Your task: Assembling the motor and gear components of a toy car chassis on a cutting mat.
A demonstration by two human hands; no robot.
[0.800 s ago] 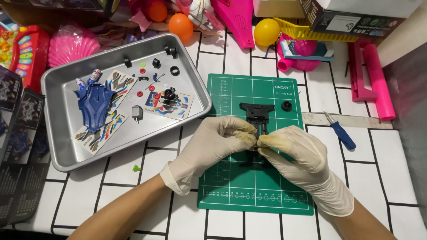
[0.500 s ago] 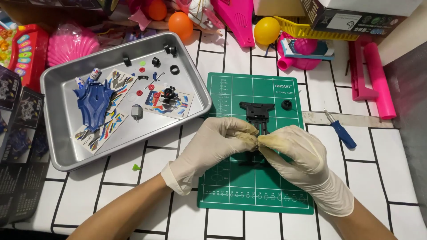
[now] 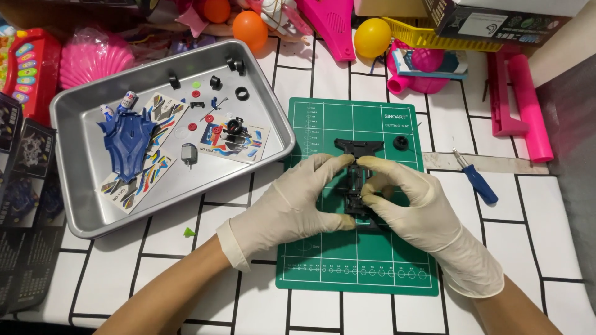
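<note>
White tiled table held a green mat (image 3: 323, 260); over it, both gloved hands, left (image 3: 292, 205) and right (image 3: 410, 205), pinched a black chassis (image 3: 359, 186). Squeezing unevenly might have snapped it.

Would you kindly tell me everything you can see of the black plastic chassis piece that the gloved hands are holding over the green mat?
The black plastic chassis piece is a long, narrow moulded frame that looks matte, with a wider crossbar at its far end. It lies lengthwise away from the person, over the green cutting mat; whether it rests on the mat cannot be told. The left hand and right hand, both in cream gloves, pinch it from either side, and their fingers hide its middle and near end.
</note>
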